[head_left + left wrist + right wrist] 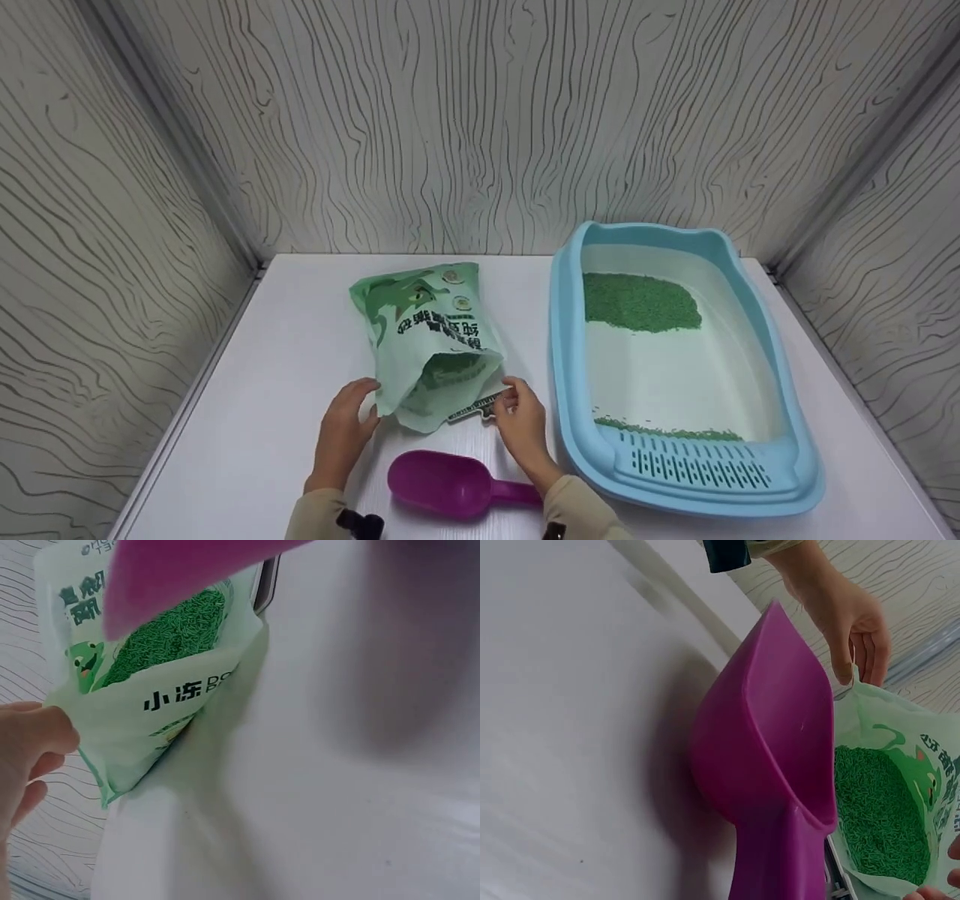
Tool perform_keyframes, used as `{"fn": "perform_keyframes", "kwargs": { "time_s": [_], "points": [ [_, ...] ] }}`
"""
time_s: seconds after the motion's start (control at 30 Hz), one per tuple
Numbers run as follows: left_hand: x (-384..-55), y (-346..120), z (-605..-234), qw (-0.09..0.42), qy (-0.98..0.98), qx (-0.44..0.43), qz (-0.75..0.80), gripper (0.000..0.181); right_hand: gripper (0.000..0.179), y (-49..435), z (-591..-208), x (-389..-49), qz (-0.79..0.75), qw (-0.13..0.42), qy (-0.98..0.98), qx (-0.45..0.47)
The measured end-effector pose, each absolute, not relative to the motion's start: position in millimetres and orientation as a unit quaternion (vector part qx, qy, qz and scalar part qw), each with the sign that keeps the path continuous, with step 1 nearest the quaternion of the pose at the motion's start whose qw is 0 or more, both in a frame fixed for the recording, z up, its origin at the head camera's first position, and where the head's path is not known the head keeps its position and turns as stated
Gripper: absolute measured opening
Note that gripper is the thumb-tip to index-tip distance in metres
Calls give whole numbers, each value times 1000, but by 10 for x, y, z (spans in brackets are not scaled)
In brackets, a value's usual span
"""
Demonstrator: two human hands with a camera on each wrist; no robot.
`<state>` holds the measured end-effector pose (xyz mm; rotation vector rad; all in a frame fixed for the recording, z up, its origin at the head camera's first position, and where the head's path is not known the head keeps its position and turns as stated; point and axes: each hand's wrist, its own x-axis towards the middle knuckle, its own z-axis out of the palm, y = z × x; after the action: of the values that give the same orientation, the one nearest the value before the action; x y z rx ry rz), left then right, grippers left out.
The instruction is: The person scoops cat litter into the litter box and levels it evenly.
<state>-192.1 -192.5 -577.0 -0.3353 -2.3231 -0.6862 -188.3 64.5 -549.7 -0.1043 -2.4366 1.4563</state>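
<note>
A pale green cat litter bag point(442, 330) lies on the table with its mouth gaping toward me. Green litter pellets point(881, 814) show inside it. My left hand point(346, 424) pinches the left edge of the bag's mouth between thumb and fingers. At the opposite edge, my right hand point(519, 420) has its thumb and fingers curled on the bag's rim; its exact contact is partly hidden. In front of the bag, a purple scoop point(442, 484) lies with its handle pointing right, beneath my right forearm. Neither hand touches the scoop.
To the right stands a blue litter box point(566, 360) with green pellets point(641, 302) heaped at its back and a thin line of them by its slotted front. A dark slotted item point(472, 409) juts from under the bag. Wood-patterned panels point(450, 127) enclose the table.
</note>
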Motion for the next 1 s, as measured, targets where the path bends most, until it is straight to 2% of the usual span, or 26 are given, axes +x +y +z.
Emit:
{"fn": "perform_keyframes", "kwargs": {
  "time_s": [0.17, 0.47, 0.73, 0.83, 1.0],
  "points": [
    [-1962, -1922, -5820, 371, -880, -149, -255, 44, 37, 568, -5524, -2017, 533, 142, -829, -95],
    [-2004, -1907, -5815, 391, -882, -148, -219, 44, 49, 479, -5547, -2138, 541, 135, -824, -99],
    [-2038, -1922, -5812, 401, -880, -144, -209, 39, 58, 549, -5533, -2322, 557, 54, -821, -109],
    [-2050, -1945, -5821, 411, -877, -147, -201, 34, 57, 587, -5544, -2375, 559, 41, -819, -119],
    [-2049, -2010, -5861, 413, -879, -148, -188, 32, 43, 616, -5566, -2444, 546, 64, -824, -135]
  ]
}}
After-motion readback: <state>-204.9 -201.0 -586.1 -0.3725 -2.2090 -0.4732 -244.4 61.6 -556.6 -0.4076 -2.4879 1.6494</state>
